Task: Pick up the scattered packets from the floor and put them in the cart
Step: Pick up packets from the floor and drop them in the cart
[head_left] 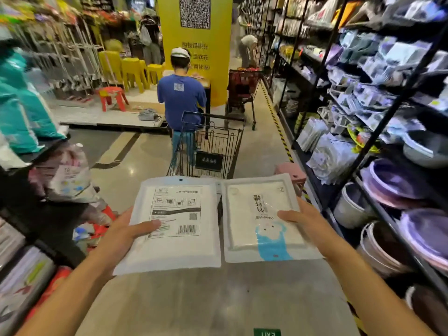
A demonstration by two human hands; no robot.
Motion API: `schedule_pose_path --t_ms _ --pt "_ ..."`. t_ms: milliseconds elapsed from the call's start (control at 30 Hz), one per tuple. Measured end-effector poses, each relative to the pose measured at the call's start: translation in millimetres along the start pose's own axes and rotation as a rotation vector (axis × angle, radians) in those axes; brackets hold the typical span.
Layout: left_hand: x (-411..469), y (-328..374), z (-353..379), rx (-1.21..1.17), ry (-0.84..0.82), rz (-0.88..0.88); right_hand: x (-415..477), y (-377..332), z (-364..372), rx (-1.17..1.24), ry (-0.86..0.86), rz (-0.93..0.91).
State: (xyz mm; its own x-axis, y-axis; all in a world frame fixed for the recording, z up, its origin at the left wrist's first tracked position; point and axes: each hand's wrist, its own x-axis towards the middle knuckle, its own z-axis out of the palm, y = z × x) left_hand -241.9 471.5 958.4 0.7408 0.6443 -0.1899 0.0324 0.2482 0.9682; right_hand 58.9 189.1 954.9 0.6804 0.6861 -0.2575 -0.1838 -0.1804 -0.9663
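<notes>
I hold two flat white packets side by side above the floor. My left hand grips the left packet, which shows a printed label with a barcode. My right hand grips the right packet, marked with black characters and a blue figure. Just beyond the packets stands a black wire shopping cart in the aisle, its basket open at the top. No packets are visible on the floor in front of me.
A person in a blue shirt stands behind the cart. A second, red cart is farther back by a yellow pillar. Shelves of goods line both sides; a pink stool sits at the right shelf's foot.
</notes>
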Motion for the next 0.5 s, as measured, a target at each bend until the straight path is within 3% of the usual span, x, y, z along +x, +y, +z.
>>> schedule_pose_path --t_ms 500 --pt "287.0 40.4 100.8 0.145 -0.065 0.016 238.9 -68.6 -113.0 0.011 0.136 0.039"
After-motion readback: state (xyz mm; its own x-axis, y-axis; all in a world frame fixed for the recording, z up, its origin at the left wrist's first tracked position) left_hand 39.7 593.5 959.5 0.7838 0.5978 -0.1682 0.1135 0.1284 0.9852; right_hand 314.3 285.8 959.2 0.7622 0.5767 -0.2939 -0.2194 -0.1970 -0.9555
